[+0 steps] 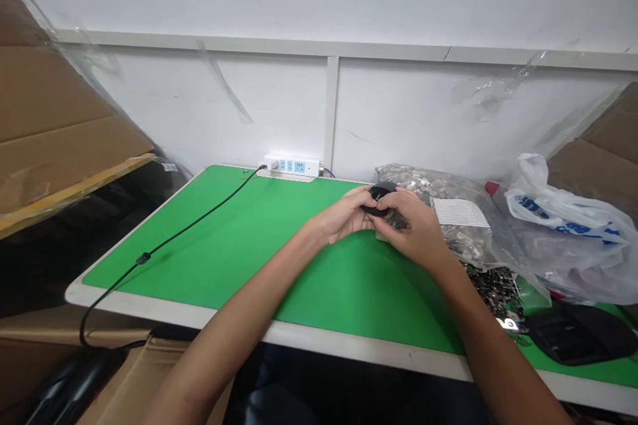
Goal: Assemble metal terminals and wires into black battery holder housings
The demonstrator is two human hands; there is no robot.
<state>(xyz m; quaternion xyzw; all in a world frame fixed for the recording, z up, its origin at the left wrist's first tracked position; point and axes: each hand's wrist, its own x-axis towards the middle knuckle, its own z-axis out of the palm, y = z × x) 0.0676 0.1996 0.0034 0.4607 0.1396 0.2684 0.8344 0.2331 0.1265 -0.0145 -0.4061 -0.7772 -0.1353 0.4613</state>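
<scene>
Above the far right half of the green tabletop (209, 226), both hands grip a small black rounded object (383, 194). My left hand (349, 212) pinches its left side, thumb on top. From the right, my right hand (416, 220) closes on the same object, its thumb and fingers at the near edge. Pale marks show on its dark face, too small to read. The fingers cover much of it, so its kind is unclear. Just behind the right hand lies a clear plastic bag (468, 187) of small metal parts, with a white label (459, 212).
Loose metal pieces (498, 292) are heaped by my right forearm. Farther right are a white plastic bag (568, 212) with blue print and a flat black pouch (581, 334). A power strip (299, 166) stands by the wall; its black cable (199, 216) crosses the left side. Cardboard (64, 99) rises at left.
</scene>
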